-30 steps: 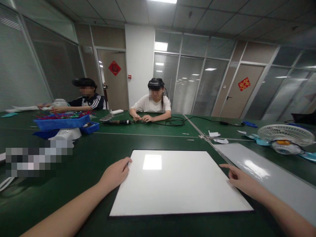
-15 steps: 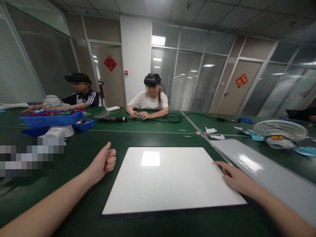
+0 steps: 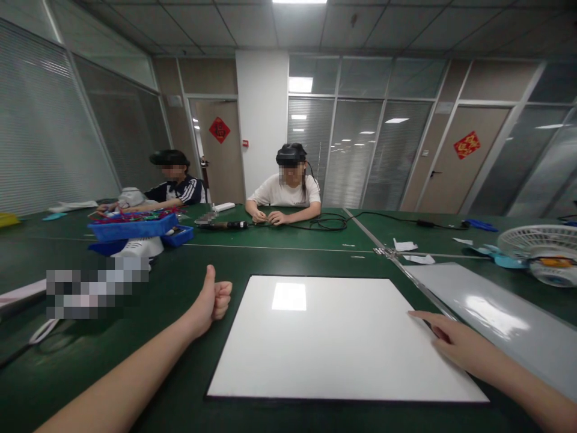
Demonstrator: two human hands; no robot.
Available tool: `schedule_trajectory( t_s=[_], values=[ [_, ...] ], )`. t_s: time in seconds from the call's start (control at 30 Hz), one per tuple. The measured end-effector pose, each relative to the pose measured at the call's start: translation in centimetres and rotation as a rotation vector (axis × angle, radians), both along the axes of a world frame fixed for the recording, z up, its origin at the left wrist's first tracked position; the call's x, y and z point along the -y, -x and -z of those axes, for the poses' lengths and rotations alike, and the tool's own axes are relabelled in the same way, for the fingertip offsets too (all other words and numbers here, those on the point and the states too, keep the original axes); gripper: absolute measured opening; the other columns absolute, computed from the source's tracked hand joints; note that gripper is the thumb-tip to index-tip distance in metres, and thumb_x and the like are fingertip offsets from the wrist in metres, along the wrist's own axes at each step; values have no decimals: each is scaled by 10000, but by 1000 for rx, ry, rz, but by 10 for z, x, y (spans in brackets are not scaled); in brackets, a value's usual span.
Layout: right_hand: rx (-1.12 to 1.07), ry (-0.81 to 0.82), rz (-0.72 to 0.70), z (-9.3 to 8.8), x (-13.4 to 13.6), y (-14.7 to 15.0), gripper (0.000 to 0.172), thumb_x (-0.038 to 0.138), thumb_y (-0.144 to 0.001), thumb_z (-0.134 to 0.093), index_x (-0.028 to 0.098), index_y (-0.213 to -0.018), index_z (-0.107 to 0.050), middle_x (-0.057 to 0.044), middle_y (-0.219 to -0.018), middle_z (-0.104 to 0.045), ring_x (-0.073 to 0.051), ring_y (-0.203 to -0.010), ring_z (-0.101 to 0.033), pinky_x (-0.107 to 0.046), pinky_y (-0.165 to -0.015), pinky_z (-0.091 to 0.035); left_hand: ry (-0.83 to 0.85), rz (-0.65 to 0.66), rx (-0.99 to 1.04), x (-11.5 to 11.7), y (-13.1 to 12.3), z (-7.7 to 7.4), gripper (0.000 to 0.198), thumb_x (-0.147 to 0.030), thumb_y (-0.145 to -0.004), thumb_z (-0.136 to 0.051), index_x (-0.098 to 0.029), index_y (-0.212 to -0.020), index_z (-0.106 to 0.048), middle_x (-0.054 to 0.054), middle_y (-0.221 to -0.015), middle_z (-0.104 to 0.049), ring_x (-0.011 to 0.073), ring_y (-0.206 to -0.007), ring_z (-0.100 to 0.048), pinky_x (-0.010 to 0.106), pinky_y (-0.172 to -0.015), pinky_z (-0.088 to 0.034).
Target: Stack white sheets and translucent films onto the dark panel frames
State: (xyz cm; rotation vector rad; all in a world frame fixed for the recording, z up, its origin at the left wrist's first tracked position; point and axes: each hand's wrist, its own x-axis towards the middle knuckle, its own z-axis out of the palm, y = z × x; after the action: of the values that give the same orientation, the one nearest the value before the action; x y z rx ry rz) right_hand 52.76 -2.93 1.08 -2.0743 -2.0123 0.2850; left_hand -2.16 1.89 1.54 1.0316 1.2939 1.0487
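A white board with a thin dark border lies flat on the green table, with a bright light reflected in its far part. To its left, my left hand makes a fist with the thumb pointing up. Nothing shows in it, and a narrow strip of table separates it from the board. My right hand is at the board's right edge with the index finger stretched out towards the board; its other fingers are partly curled and partly hidden. It holds nothing that I can see.
Blue trays full of wires stand at the left. Right of the board lie a large pale sheet and a white fan. Paper scraps and a black cable lie farther back. Across the table sit two people wearing headsets.
My view has turned left and slightly up, so the whole scene sits farther right and lower. My left thumb points more upright. Both hands keep their places beside the board.
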Motion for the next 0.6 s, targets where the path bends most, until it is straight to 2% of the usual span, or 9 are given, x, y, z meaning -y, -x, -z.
schedule_trajectory(
  t_s=[0.1, 0.27, 0.6],
  values=[
    [-42, 78, 19, 2, -4, -8, 653, 308, -683, -497, 246, -1331, -543, -15, -718, -595, -210, -660, -577, -313, -630, -429, 10, -7, 32, 1, -2, -2, 670, -895, -685, -31, -250, -582, -182, -108, -440, -90, 68, -383, -17, 229, -391, -38],
    [-78, 79, 56, 3, -7, -15, 631, 338, -674, -528, 221, -1294, -559, -22, -745, -623, -220, -699, -595, -331, -661, -431, 7, -20, 59, 3, -3, -2, 683, -909, -675, -67, -249, -569, -208, -107, -436, -102, 65, -383, -20, 224, -392, -31],
    [-87, 45, 127, -2, -2, 5, 503, 338, -677, -520, 202, -1152, -614, -26, -709, -628, -229, -686, -616, -324, -631, -438, 2, -48, 9, 4, -3, -3, 656, -879, -694, -10, -254, -581, -173, -107, -424, -99, 62, -366, -27, 223, -382, -45]
  ],
)
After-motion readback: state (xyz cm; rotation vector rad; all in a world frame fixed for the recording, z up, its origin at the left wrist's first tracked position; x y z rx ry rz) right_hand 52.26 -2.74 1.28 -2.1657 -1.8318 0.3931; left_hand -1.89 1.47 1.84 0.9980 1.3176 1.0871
